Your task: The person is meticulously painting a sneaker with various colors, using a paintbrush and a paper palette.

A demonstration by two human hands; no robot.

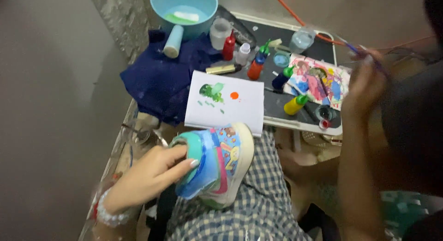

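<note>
The painted shoe (220, 165) is held on its side over the lap, on checked fabric (258, 204), just below the bench (277, 118) edge. The left hand (152, 174) is closed on the shoe's heel end; fingers (182, 165) are pressed flat against the teal and blue area. The right hand (364, 84) is raised at frame right, blurred, pinching a thin brush (353, 48) betw. thumb and fingertips, well apart from the shoe. A white card (226, 102) w/ green and orange paint dabs lies on the bench, its lower edge just beside the shoe's sole. Paint bottles (red (229, 47), yellow (295, 105)) stand near a multicoloured palette sheet (318, 79). A blue cloth (159, 79) and a light-blue bowl (183, 10) are located at rear left.
</note>
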